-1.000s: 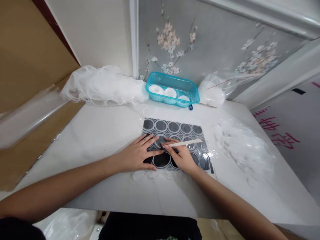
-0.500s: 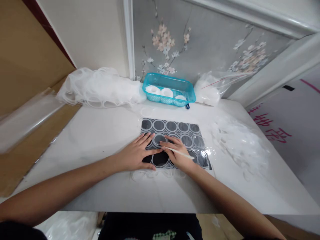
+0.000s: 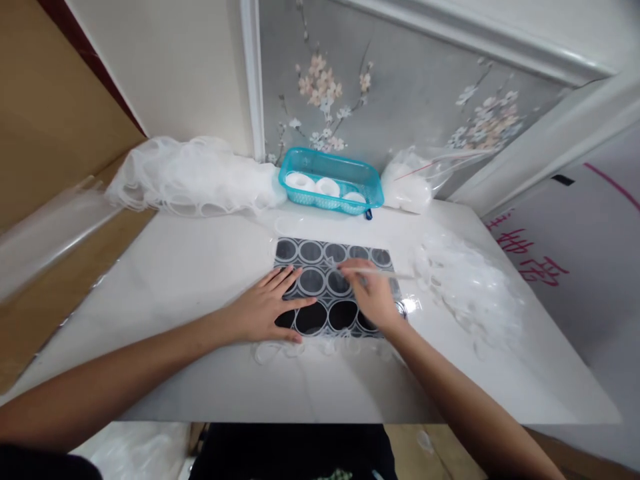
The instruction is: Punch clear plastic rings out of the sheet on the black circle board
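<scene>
A dark sheet printed with rows of circles (image 3: 350, 255) lies on the white table (image 3: 200, 267) under clear film. My left hand (image 3: 263, 310) lies flat on the sheet's left part, fingers spread, holding it down. My right hand (image 3: 373, 300) is closed on a thin pale stick (image 3: 387, 273), whose tip points left onto the sheet's middle row. Thin clear rings (image 3: 300, 348) lie along the sheet's near edge.
A teal basket (image 3: 367, 181) with white rolls stands at the back by the wall. Heaps of clear film rings lie at the back left (image 3: 190, 177) and on the right (image 3: 465, 287). A plastic bag (image 3: 407, 187) sits beside the basket. Cardboard (image 3: 45, 287) lies on the left.
My right hand has shifted right and farther along the sheet, and the stick has swung to point out to the right. My left hand has stayed flat on the sheet.
</scene>
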